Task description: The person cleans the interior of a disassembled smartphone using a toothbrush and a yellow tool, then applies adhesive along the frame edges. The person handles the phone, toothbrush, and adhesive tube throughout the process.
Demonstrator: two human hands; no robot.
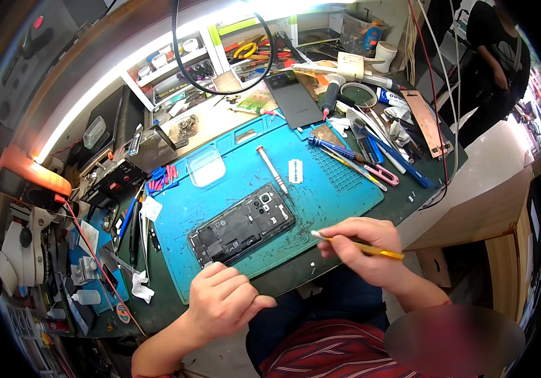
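Head view: the opened phone (240, 225) lies on the blue mat (172, 220) atop the bench (160, 302). The right hand (371, 259) has its fingers pinched round a yellow stick (389, 253); the left hand (227, 299) curls by the phone's near corner, its grip hidden. The phone looks light and stiff, its bared parts fragile: best held by the side edges.

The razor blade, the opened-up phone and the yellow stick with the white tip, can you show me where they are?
Razor blade (295, 171): head view, on its flat middle.
Opened-up phone (242, 224): head view, on its black inside.
Yellow stick (376, 250): head view, on its shaft.
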